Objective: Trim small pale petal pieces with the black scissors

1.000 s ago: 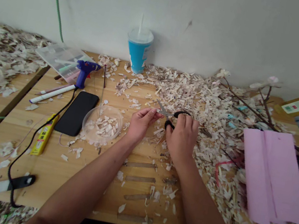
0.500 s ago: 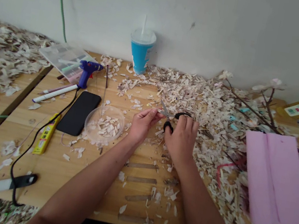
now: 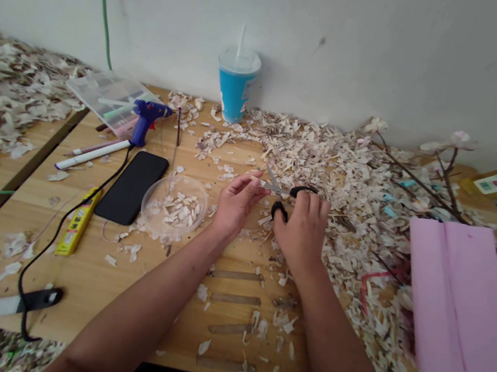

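Black-handled scissors (image 3: 279, 207) are in my right hand (image 3: 302, 231), their blades parted and pointing up and left. My left hand (image 3: 236, 202) is closed in a pinch beside the blades, on a small pale piece too small to make out well. Left of my left hand, a round clear dish (image 3: 156, 225) holds pale petal-like pieces (image 3: 181, 209). Several flat brown strips (image 3: 235, 299) lie on the wood between my forearms.
Pale scraps (image 3: 344, 158) cover the back and right of the table (image 3: 117, 278). A blue cup (image 3: 235, 91), glue gun (image 3: 145, 119), phone (image 3: 131, 186), yellow box (image 3: 78, 223), pink sheet (image 3: 464, 295) and twigs (image 3: 413, 177) surround the hands.
An upper finger of my left hand has lifted a little, and that hand has shifted slightly left from the blades. My right hand has barely moved.
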### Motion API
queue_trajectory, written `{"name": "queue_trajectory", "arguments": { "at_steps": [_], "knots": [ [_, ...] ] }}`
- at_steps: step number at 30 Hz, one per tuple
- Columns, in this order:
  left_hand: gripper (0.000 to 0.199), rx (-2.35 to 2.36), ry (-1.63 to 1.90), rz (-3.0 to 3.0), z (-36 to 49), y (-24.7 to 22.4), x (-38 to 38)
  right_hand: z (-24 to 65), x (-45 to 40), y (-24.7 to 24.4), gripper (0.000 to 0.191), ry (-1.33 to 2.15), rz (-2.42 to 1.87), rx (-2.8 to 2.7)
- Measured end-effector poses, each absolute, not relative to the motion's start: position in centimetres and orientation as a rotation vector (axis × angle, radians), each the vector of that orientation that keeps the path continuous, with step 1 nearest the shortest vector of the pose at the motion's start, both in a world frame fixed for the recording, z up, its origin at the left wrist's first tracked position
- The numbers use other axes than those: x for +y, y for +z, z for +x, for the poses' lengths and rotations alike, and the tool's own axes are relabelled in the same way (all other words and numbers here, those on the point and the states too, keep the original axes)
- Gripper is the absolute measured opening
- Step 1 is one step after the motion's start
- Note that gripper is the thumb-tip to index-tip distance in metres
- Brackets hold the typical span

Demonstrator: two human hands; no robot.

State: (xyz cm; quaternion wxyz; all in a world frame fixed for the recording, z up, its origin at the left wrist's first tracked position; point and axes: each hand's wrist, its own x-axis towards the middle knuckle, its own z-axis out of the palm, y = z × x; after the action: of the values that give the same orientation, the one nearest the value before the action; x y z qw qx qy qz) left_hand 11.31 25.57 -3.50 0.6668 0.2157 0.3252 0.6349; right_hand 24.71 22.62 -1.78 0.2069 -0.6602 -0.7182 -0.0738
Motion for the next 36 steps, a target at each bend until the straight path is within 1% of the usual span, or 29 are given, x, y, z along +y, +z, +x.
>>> {"name": "queue_trajectory", "arguments": {
  "at_steps": [4, 9, 14, 28, 31, 36],
  "knots": [
    [0.016, 0.733, 1.438, 0.448, 11.4, -3.5, 25.6, 24.6, 22.5, -1.8, 0.032, -0.221, -1.857, -1.993],
    [0.017, 0.741, 1.397, 0.395, 11.3, -3.5, 25.8, 24.4, 22.5, -1.8, 0.033, -0.197, -1.872, -1.982],
    [0.013, 0.727, 1.397, 0.392, 11.1, -3.8, 25.8, 24.3, 22.5, -1.9, 0.035, -0.219, -1.861, -1.978],
    [0.011, 0.746, 1.397, 0.353, 11.0, -3.7, 25.9, 24.1, 22.4, -1.9, 0.043, -0.199, -1.872, -2.005],
    [0.010, 0.733, 1.398, 0.355, 11.0, -3.7, 25.9, 23.8, 22.3, -1.7, 0.039, -0.201, -1.898, -2.003],
    [0.015, 0.699, 1.390, 0.319, 11.0, -3.6, 25.7, 23.2, 21.9, -1.7, 0.036, -0.225, -1.945, -1.968]
  ]
}}
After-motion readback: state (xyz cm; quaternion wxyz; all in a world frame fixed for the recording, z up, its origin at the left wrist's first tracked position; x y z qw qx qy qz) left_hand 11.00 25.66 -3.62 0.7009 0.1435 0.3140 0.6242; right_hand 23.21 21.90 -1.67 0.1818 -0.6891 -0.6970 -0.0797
